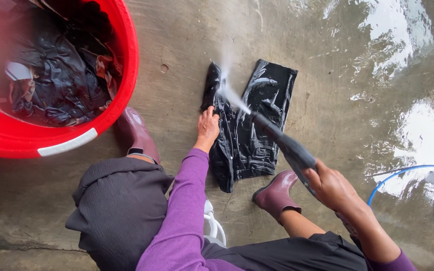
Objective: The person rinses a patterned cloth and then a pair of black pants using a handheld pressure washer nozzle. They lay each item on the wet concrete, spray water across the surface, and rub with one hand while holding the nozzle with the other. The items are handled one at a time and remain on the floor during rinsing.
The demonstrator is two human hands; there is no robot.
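Dark wet trousers [247,130] lie flat on the wet concrete floor [327,75], between the person's two maroon rubber boots, the left boot [137,133] and the right boot [277,193]. Long axis runs near to far from the wearer, waistband end close to the body, the two legs spread slightly apart and pointing away toward the top of the view. Left hand [207,128] rests palm down on the left leg of the trousers, fingers loosely spread and flat on the cloth, pressing rather than gripping. Right hand [333,186] is closed around the handle of a black spray lance [282,143]; the lance slants from lower right to upper left, its nozzle over the trousers, a white jet of water [234,98] striking the cloth near the left hand's fingertips. A large red tub [121,65] stands at upper left, beside the left boot, full of dark wet garments [61,75]. A blue hose [428,185] loops on the floor at far right, well apart from the trousers. Puddles shine at upper right.
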